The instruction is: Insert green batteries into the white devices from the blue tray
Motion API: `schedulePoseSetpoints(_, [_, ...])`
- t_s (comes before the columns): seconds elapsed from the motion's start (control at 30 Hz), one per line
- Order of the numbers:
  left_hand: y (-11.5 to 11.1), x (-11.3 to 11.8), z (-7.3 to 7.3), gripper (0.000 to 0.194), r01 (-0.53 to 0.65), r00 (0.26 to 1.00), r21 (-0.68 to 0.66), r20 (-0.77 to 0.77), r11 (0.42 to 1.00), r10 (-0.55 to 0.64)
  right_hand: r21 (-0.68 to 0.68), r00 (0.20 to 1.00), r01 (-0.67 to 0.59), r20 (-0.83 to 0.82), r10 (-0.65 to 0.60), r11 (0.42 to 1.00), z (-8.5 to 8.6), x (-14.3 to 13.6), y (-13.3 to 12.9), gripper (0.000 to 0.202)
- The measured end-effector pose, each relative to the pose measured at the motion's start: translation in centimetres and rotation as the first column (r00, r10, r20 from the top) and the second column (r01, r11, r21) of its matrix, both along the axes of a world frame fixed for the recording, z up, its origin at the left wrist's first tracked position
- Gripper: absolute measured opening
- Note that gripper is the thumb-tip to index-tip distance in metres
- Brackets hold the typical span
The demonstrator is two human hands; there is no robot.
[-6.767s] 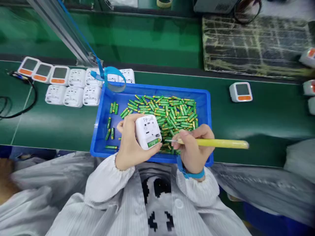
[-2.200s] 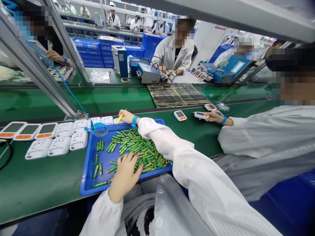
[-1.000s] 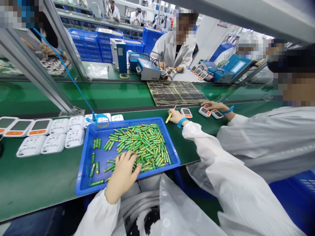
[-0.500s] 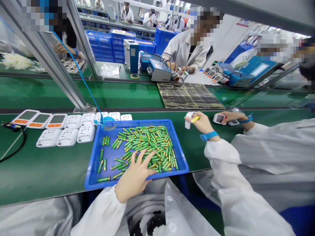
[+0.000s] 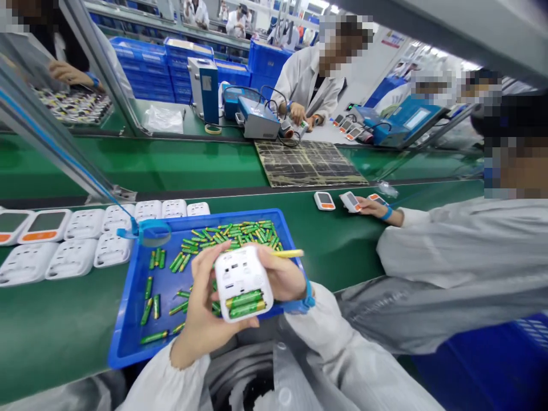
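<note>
Between both hands is a white square device, back side up, with two green batteries lying in its lower compartment. My left hand grips its left side and lower edge. On its right side, my right hand holds the device too, with a yellow stick sticking out from the fingers. Below and behind the hands, a blue tray holds a pile of loose green batteries; a few lie apart on its left side.
White devices stand in rows left of the tray. A blue cord and ring hang over the tray's back-left corner. At right, a neighbour's hand holds a device beside another device.
My left hand has left the batteries and gone onto the device. My right hand has come in from the right to above the tray. A device now lies on the right of the table.
</note>
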State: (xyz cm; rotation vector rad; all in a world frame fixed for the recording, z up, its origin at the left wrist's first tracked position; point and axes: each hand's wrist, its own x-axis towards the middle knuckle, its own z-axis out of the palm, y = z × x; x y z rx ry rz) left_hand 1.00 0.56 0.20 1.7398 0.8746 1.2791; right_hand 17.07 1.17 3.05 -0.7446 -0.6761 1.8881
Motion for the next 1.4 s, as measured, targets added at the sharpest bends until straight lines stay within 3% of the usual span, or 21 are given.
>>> schedulePoseSetpoints(0.1, [0.2,-0.7,-0.2,0.102,-0.017,0.999,-0.021,-0.033,1.0,0.016,-0.04,0.993,-0.089,-0.081,0.086,0.995,-1.3,-0.8,0.5,0.046])
schedulePoseSetpoints(0.27, [0.0,-0.7,-0.1,0.093,-0.008,0.997,-0.065,-0.08,0.998,0.002,-0.115,0.991,-0.09,-0.108,0.077,0.989,-1.7,-1.1,0.1,0.049])
schedulePoseSetpoints(0.4, [-0.4,-0.6,-0.2,0.083,-0.025,0.999,-0.11,-0.03,0.994,0.022,-0.148,0.997,-0.072,0.016,0.075,0.986,-1.6,-1.0,-0.2,0.047])
schedulePoseSetpoints(0.5, [-0.7,-0.4,-0.6,0.083,-0.106,0.993,-0.108,0.046,0.988,0.111,-0.044,0.954,0.187,0.248,-0.171,0.981,-1.8,-1.0,-0.2,0.044])
schedulePoseSetpoints(0.57, [-0.8,-0.3,-0.8,0.08,-0.174,0.983,-0.125,0.042,0.977,0.181,0.123,0.832,0.409,0.357,-0.425,0.904,-1.7,-0.8,-0.2,0.044])
schedulePoseSetpoints(0.63, [-0.8,-0.2,-0.9,0.076,-0.22,0.975,-0.14,-0.008,0.965,0.221,0.258,0.739,0.502,0.368,-0.565,0.825,-1.5,-0.4,-0.4,0.042])
schedulePoseSetpoints(0.67, [-0.8,-0.1,-0.9,0.075,-0.233,0.972,-0.139,-0.035,0.963,0.23,0.289,0.748,0.488,0.347,-0.565,0.823,-1.4,-0.3,-0.5,0.04])
schedulePoseSetpoints(0.77, [-0.9,-0.1,-0.8,0.074,-0.24,0.967,-0.127,-0.113,0.962,0.226,0.258,0.864,0.336,0.298,-0.406,0.906,-1.2,-0.2,-1.1,0.03])
schedulePoseSetpoints(0.87, [-0.9,-0.1,-0.7,0.075,-0.208,0.964,-0.086,-0.187,0.974,0.189,0.239,0.877,0.274,0.335,-0.344,0.932,-1.4,-0.7,-1.7,0.038])
schedulePoseSetpoints(0.97, [-0.8,-0.2,-0.6,0.076,-0.18,0.959,-0.042,-0.229,0.983,0.166,0.279,0.854,0.266,0.376,-0.36,0.923,-1.7,-1.1,-2.0,0.047])
schedulePoseSetpoints(1.4, [-0.7,0.0,-0.2,0.076,-0.191,0.9,0.039,-0.392,0.981,0.191,0.402,0.837,0.285,0.339,-0.43,0.87,-2.1,-1.6,-2.0,0.044])
